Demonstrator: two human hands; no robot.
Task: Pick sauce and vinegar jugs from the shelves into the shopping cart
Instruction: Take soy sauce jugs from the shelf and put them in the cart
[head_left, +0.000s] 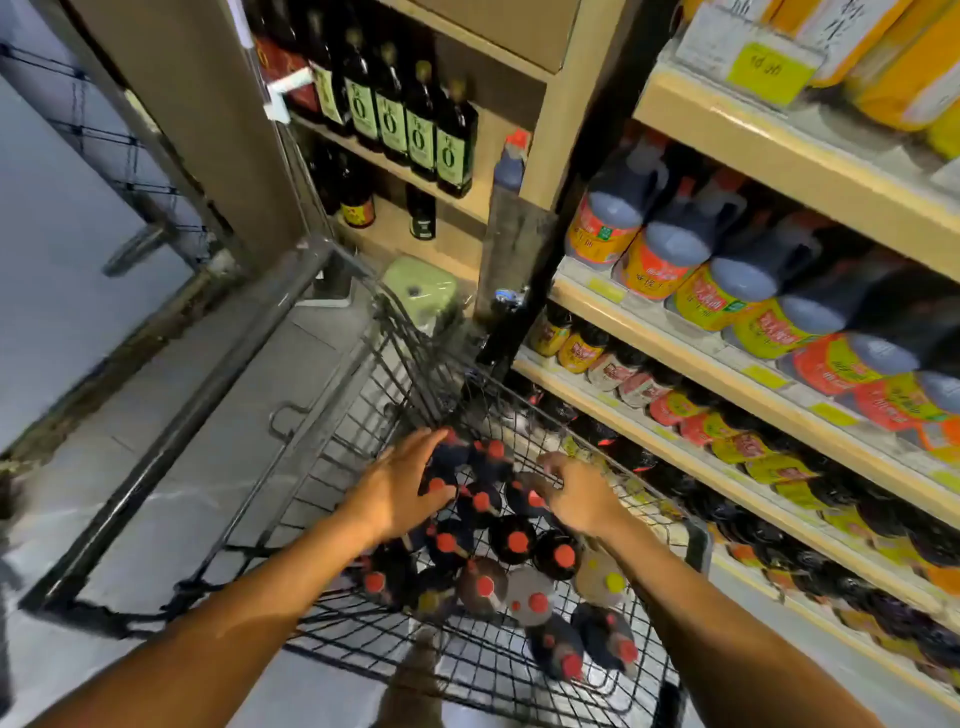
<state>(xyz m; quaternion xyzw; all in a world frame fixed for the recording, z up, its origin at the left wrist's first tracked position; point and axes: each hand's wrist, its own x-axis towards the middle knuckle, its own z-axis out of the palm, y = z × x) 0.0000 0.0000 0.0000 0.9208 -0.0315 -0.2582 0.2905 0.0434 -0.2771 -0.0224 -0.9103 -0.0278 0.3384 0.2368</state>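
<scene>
Our two bare forearms reach down into the wire shopping cart (467, 660); our left hand (400, 491) lies flat, fingers straight, on the red-capped dark jugs (514, 543) crowded in its basket; our right hand (584, 496) bends its fingers over a neighbouring jug (524, 496), though we cannot tell whether they grip it; more sauce jugs (670, 254) line the shelves (670, 340) to the right.
</scene>
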